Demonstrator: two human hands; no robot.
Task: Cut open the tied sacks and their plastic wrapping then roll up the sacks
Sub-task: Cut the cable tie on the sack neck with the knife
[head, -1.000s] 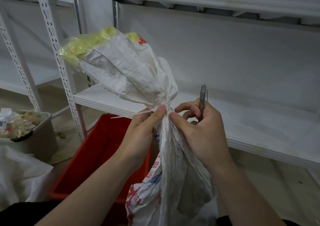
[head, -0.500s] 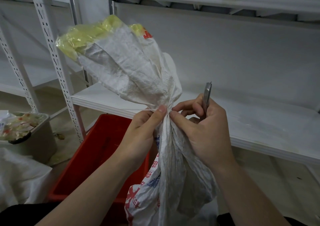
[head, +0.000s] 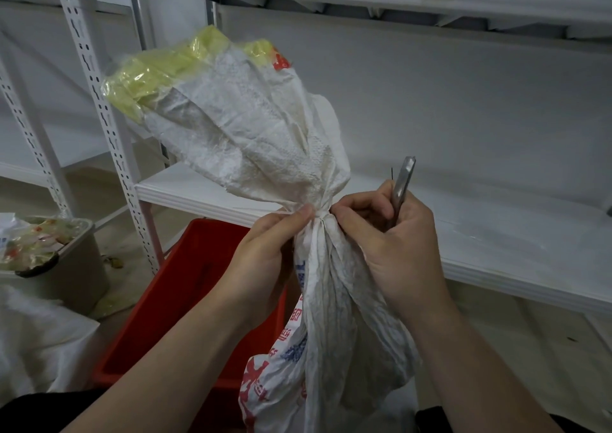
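A white woven sack (head: 334,316) with red and blue print stands upright in front of me, cinched at its neck (head: 319,214) by a thin white tie. Above the neck the sack mouth flares out, with a yellowish plastic liner (head: 159,78) showing at its top. My left hand (head: 261,253) pinches the neck from the left, thumb on the tie. My right hand (head: 394,243) touches the neck with its fingertips from the right and holds a slim metal knife (head: 400,184) upright in the fist, blade end above the hand.
A red plastic crate (head: 159,320) sits on the floor behind the sack. White metal shelving (head: 496,250) runs behind and to the right. At left stand a beige bin (head: 66,267) filled with plastic wrappers and a heap of white sacking (head: 36,340).
Both hands stay at the sack's neck and have shifted only slightly; the right fingertips have closed in on the tie. The knife stays upright in the right hand.
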